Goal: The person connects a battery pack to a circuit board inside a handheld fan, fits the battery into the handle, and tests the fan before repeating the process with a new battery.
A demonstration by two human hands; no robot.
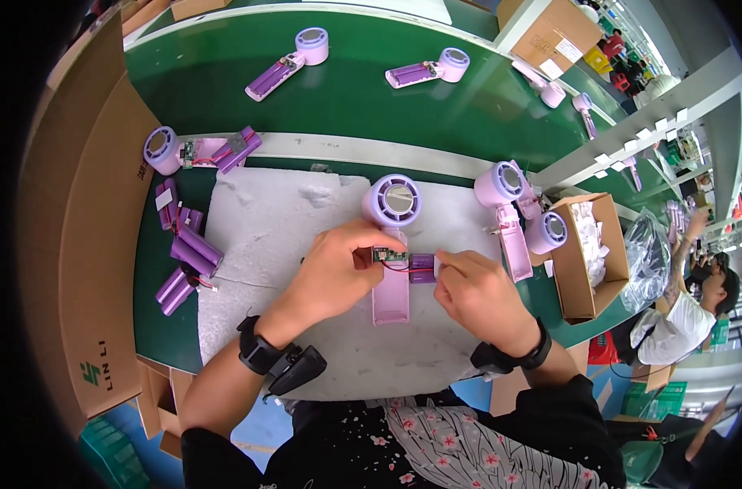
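Left hand [342,265], grip pinched on the green circuit board [390,255] at the open pink handle [390,303], mid foam sheet [265,216]; right hand [481,293], grip on the purple battery pack [422,269]; wiring-up, it seems; next probably calls for seating board and pack, leads unpinched.

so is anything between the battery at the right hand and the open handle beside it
Nothing visible blocks the lower part of the handle. At its upper end, the circuit board, the left hand and thin wires running to the battery are in the way.
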